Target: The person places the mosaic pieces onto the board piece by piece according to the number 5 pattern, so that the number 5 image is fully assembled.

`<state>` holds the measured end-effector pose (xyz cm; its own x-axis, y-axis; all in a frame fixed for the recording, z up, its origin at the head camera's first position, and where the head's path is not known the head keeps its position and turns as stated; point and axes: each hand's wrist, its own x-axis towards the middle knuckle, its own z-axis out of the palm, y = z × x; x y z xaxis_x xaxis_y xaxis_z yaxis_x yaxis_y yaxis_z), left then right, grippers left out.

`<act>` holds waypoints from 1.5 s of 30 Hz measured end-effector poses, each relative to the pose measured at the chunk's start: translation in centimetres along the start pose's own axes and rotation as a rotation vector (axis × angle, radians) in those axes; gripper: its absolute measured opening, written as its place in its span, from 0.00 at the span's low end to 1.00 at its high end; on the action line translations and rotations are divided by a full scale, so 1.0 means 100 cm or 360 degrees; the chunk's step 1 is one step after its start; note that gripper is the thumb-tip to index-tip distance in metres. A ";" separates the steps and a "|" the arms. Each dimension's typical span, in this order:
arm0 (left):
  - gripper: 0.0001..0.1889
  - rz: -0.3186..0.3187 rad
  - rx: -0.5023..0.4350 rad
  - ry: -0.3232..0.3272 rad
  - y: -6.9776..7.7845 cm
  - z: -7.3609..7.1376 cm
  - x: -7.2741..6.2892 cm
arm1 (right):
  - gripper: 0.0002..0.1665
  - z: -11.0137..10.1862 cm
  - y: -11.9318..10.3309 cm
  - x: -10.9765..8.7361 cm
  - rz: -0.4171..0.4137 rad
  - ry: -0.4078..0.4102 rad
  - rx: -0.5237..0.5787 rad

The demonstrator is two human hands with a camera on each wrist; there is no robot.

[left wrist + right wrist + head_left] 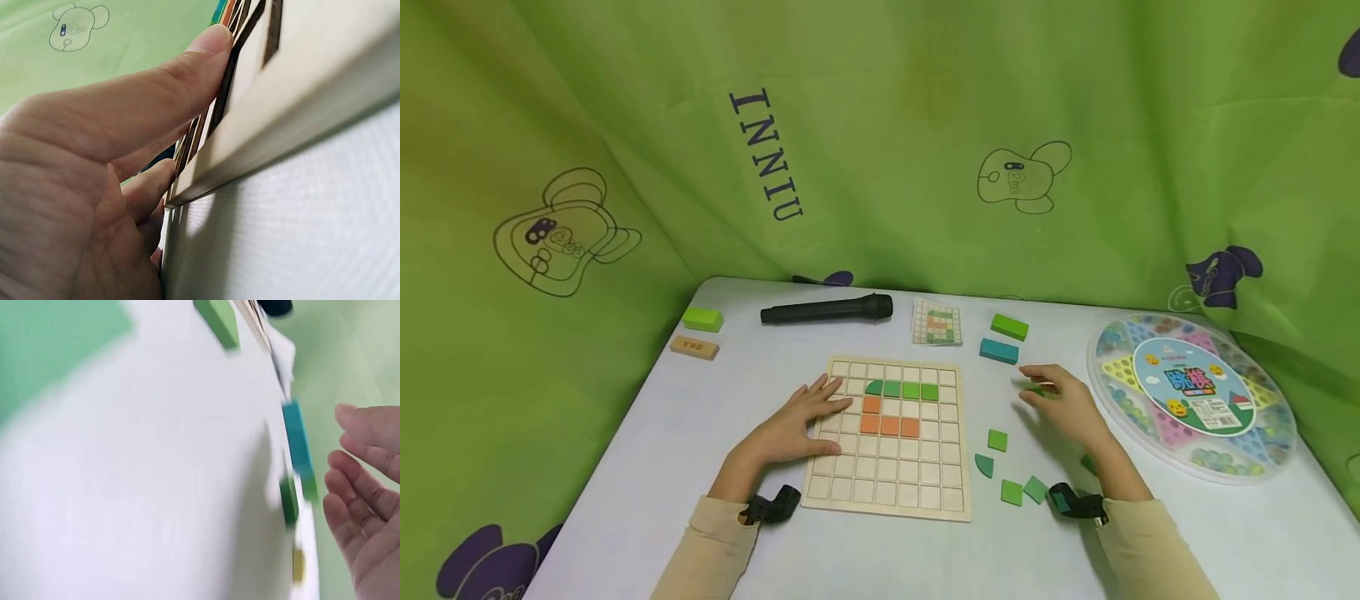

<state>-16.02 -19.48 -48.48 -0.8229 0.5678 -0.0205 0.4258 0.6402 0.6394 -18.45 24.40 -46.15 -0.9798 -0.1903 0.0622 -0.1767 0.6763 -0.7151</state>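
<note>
A square wooden grid board lies on the table with several green pieces in one row and several orange pieces below. My left hand rests on the board's left side, fingers spread, and its thumb lies along the edge. Over the table right of the board, my right hand hovers with loosely bent fingers and nothing between them. A green piece is partly hidden beneath it. Loose green squares and a green quarter-round piece lie between board and right arm.
Behind the board are a black microphone, a pattern card, a teal block and a green block. A round game box stands at right. Two blocks, green and wooden, sit far left.
</note>
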 end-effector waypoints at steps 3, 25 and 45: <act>0.40 -0.0007 0.0008 0.0001 -0.001 0.000 0.000 | 0.27 -0.014 0.011 -0.009 0.0110 0.0026 0.0013; 0.41 -0.0016 0.0006 0.0000 0.001 -0.001 0.001 | 0.15 -0.020 0.029 -0.008 0.0264 0.0098 -0.0258; 0.41 -0.0018 0.0000 -0.0003 0.000 -0.001 0.000 | 0.11 0.031 -0.037 -0.019 0.0068 0.0079 0.0127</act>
<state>-16.06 -19.47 -48.41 -0.8269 0.5617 -0.0292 0.4166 0.6466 0.6390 -15.59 20.04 -45.82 -0.9900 -0.1260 0.0635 -0.1288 0.6239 -0.7708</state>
